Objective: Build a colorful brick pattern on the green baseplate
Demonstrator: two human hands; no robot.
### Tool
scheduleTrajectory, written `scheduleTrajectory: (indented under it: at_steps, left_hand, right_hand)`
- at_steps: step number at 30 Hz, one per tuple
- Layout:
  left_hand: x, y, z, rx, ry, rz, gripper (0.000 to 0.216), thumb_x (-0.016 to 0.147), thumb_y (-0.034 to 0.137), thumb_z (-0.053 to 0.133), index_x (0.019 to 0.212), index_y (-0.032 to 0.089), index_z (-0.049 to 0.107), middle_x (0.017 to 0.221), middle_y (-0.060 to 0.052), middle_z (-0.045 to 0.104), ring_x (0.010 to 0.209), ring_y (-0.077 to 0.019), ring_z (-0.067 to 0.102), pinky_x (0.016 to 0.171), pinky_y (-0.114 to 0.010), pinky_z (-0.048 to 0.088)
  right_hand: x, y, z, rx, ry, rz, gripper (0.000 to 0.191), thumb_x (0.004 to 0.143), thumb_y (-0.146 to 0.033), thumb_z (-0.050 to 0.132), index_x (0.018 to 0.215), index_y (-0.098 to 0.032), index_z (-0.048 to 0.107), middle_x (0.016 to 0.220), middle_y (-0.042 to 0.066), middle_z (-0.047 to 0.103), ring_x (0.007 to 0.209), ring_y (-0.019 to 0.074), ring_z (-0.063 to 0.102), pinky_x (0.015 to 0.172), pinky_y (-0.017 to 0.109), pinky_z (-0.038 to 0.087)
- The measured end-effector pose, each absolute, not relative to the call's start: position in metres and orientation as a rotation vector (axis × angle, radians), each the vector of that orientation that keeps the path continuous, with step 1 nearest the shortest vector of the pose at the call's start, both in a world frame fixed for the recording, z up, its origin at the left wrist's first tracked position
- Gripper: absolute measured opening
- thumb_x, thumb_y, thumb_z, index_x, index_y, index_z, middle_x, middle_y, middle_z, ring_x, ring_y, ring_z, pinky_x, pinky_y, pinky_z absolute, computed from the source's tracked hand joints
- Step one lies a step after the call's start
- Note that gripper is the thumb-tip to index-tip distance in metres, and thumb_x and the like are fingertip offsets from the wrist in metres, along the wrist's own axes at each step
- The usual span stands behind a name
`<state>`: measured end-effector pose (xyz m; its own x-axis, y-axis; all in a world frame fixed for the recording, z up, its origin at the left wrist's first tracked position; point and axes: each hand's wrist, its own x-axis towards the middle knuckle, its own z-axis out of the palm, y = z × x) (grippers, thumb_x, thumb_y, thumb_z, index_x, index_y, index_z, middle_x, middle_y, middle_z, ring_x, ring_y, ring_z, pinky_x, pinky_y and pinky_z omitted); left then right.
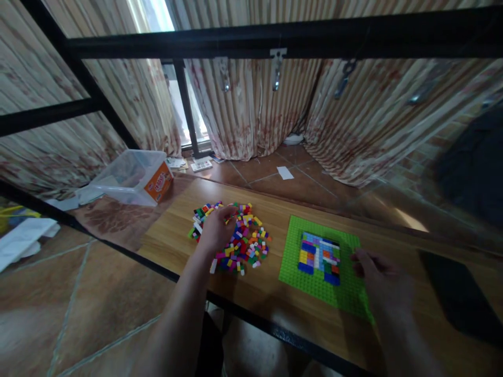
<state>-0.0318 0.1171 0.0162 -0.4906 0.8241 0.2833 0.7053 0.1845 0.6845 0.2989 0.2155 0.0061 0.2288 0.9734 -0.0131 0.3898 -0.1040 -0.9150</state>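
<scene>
My left hand [217, 228] reaches over a heap of small colourful toy bricks [245, 243] on the wooden table, its thumb and forefinger apart, with nothing visible between them. To the right lies a green baseplate [293, 262] carrying a flat patch of joined bricks [319, 256] in blue, yellow, orange, white and other colours. At the plate's right edge is my right hand [383, 277], thumb and fingers curled together. Whatever those fingertips may hold is too dark and small to make out.
A dark flat panel [458, 293] lies at the table's right end. Beyond the left end, a clear plastic box [129, 178] with an orange label rests on the floor. Black metal bars [251, 44] cross above the table, with metal clips hanging from one. Striped curtains [251, 110] hang behind.
</scene>
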Motion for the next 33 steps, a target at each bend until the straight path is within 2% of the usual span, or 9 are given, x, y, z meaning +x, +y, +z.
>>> scheduleTrajectory:
  at_steps: [3, 7, 10, 13, 18, 28, 33]
  left_hand:
    - [-0.013, 0.123, 0.014, 1.857, 2.276, 0.981, 0.035, 0.082, 0.014, 0.054, 0.113, 0.02, 0.068, 0.124, -0.008, 0.065, 0.117, -0.0233, 0.057, 0.107, -0.042, 0.039]
    - [0.016, 0.137, 0.009, 1.971, 2.306, 0.815, 0.037, 0.086, 0.021, 0.054, 0.123, 0.02, 0.062, 0.135, -0.008, 0.059, 0.128, -0.0266, 0.046, 0.11, -0.048, 0.034]
    - [0.025, 0.144, 0.004, 1.956, 2.396, 0.742, 0.038, 0.088, 0.03, 0.054, 0.122, 0.014, 0.061, 0.131, -0.012, 0.061, 0.127, -0.0324, 0.045, 0.106, -0.052, 0.034]
    - [0.029, 0.149, 0.001, 1.915, 2.483, 0.689, 0.033, 0.088, 0.029, 0.053, 0.114, 0.013, 0.065, 0.119, -0.015, 0.067, 0.12, -0.0344, 0.049, 0.102, -0.054, 0.035]
    - [0.034, 0.152, 0.004, 1.883, 2.532, 0.655, 0.023, 0.086, 0.024, 0.052, 0.098, 0.017, 0.07, 0.107, -0.013, 0.07, 0.112, -0.0342, 0.053, 0.101, -0.057, 0.032]
    - [0.031, 0.15, 0.01, 1.917, 2.556, 0.646, 0.026, 0.09, 0.034, 0.05, 0.095, 0.021, 0.072, 0.101, -0.01, 0.072, 0.106, -0.032, 0.057, 0.104, -0.06, 0.026]
    - [0.029, 0.15, 0.009, 1.958, 2.565, 0.56, 0.029, 0.094, 0.028, 0.044, 0.087, 0.021, 0.071, 0.094, -0.009, 0.073, 0.101, -0.0304, 0.059, 0.103, -0.06, 0.025]
  right_hand:
    - [0.295, 0.216, 0.004, -1.631, -1.344, 0.859, 0.033, 0.065, -0.047, 0.069, 0.075, -0.016, 0.071, 0.064, 0.006, 0.068, 0.056, 0.0182, 0.059, 0.051, 0.029, 0.044]
    - [0.293, 0.218, -0.004, -1.554, -1.366, 0.855, 0.032, 0.069, -0.046, 0.068, 0.078, -0.016, 0.071, 0.068, 0.007, 0.07, 0.058, 0.0178, 0.059, 0.054, 0.029, 0.045]
    - [0.293, 0.219, -0.007, -1.517, -1.374, 0.861, 0.031, 0.071, -0.046, 0.068, 0.079, -0.016, 0.071, 0.069, 0.006, 0.07, 0.058, 0.0173, 0.061, 0.055, 0.029, 0.047]
    - [0.294, 0.218, -0.007, -1.492, -1.377, 0.877, 0.034, 0.072, -0.048, 0.068, 0.079, -0.015, 0.071, 0.071, 0.007, 0.071, 0.058, 0.0176, 0.062, 0.056, 0.03, 0.048]
    - [0.295, 0.218, -0.007, -1.479, -1.386, 0.877, 0.035, 0.073, -0.048, 0.068, 0.082, -0.014, 0.072, 0.073, 0.008, 0.072, 0.059, 0.0177, 0.063, 0.056, 0.029, 0.049]
    - [0.294, 0.217, -0.007, -1.422, -1.418, 0.891, 0.036, 0.076, -0.05, 0.064, 0.08, -0.015, 0.071, 0.072, 0.006, 0.07, 0.061, 0.0173, 0.062, 0.058, 0.028, 0.048]
    - [0.294, 0.216, -0.005, -1.414, -1.44, 0.882, 0.037, 0.078, -0.05, 0.061, 0.08, -0.015, 0.071, 0.071, 0.006, 0.07, 0.062, 0.0178, 0.062, 0.059, 0.028, 0.048]
